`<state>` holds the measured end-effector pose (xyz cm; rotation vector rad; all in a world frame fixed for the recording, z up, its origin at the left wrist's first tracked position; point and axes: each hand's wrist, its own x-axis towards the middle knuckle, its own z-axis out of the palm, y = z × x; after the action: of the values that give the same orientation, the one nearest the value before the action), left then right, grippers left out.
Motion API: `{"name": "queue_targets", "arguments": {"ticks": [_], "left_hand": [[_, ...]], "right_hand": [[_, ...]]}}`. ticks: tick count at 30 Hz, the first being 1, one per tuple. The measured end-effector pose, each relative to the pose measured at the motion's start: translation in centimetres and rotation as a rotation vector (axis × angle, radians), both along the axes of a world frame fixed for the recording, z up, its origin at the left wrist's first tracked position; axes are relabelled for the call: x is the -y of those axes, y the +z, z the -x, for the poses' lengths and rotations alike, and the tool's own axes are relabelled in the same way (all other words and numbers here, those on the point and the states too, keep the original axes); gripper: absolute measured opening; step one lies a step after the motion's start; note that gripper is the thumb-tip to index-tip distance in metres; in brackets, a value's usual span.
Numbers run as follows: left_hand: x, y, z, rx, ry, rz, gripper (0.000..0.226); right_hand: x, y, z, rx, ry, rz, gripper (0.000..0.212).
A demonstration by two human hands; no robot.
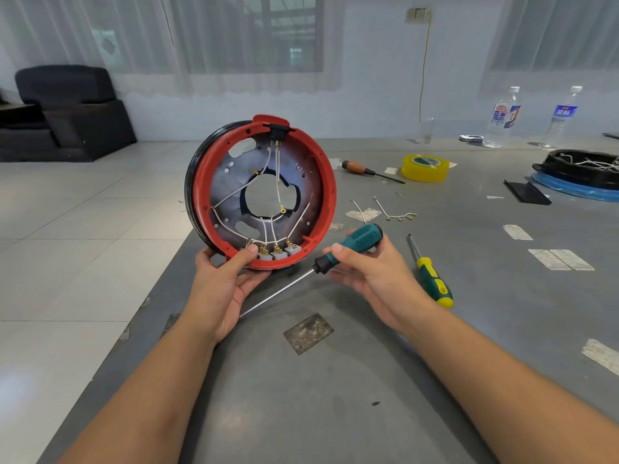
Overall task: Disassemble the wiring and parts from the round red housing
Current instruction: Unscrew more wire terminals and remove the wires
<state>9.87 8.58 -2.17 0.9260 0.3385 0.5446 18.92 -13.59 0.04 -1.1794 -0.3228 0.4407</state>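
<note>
The round red housing (330,182) stands on edge on the grey table (335,396), its open side facing me. Inside it white wires (234,192) run from a black socket (279,132) at the top to several grey switch blocks (279,254) with brass terminals at the bottom. My left hand (224,283) grips the housing's lower rim, thumb on the leftmost block. My right hand (365,266) holds a teal-handled screwdriver (360,239) just right of the housing; its long shaft slants down-left under the left hand.
Loose removed wires (395,214) lie right of the housing. A green-yellow screwdriver (432,276), a wooden-handled screwdriver (365,170), a yellow tape roll (424,167), a black housing part (582,169) on a blue ring, and two water bottles (504,118) stand farther right. The table's left edge drops to tiled floor.
</note>
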Motion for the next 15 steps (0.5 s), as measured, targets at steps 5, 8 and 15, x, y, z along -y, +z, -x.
{"name": "queue_targets", "arguments": {"ticks": [5, 8, 15], "left_hand": [[0.1, 0.0, 0.0, -0.012, 0.005, -0.017, 0.058], [0.0, -0.1, 0.0, -0.009, 0.012, -0.022, 0.056], [-0.3, -0.4, 0.1, 0.017, 0.039, -0.046, 0.06]], "right_hand": [[-0.6, -0.8, 0.3, -0.049, 0.084, -0.091, 0.086], [-0.7, -0.8, 0.2, 0.007, 0.0, -0.071, 0.096], [0.1, 0.3, -0.7, 0.187, -0.196, -0.079, 0.067]]}}
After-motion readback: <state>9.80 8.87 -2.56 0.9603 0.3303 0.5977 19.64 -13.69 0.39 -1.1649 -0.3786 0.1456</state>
